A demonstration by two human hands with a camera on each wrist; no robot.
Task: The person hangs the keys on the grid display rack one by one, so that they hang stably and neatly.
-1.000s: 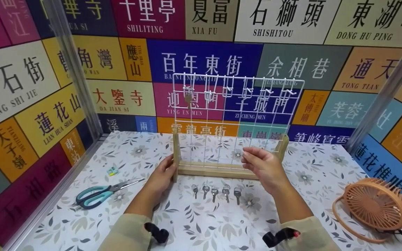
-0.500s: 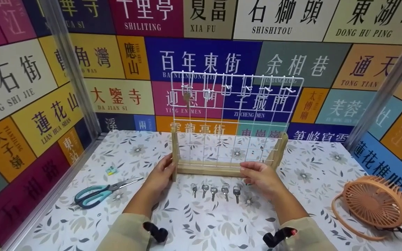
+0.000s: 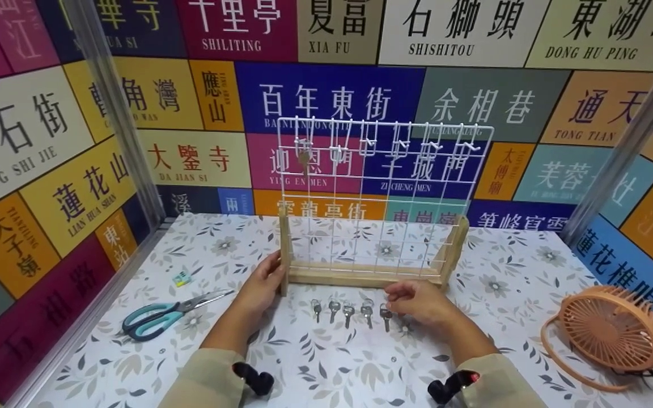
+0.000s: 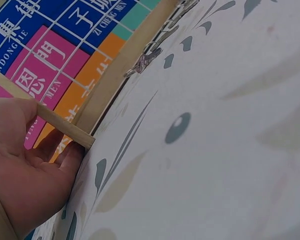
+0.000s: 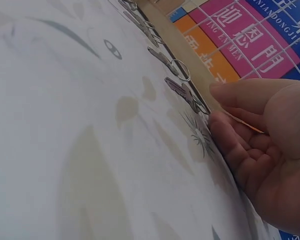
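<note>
My left hand [image 3: 261, 282] grips the left wooden upright of a white wire grid rack [image 3: 281, 249]; in the left wrist view, thumb and fingers lie on both sides of that post [image 4: 65, 125]. Several keys with rings lie in a row before the rack's wooden base. My right hand [image 3: 422, 301] is low at the rightmost key [image 3: 385, 315]. In the right wrist view, a fingertip meets or nearly meets this key's ring [image 5: 202, 106], while the thumb stands apart above. Another key [image 3: 304, 161] hangs from the rack's leftmost hook.
Teal-handled scissors [image 3: 153, 322] lie left of the left forearm, with a small green and yellow item [image 3: 181, 278] behind them. An orange fan [image 3: 613, 334] stands at the right. More white hooks [image 3: 401, 146] line the rack's top. Sign-printed walls enclose the table [image 3: 326, 374].
My right hand has come down from in front of the grid to the rightmost key on the table. My left hand stays on the rack's post.
</note>
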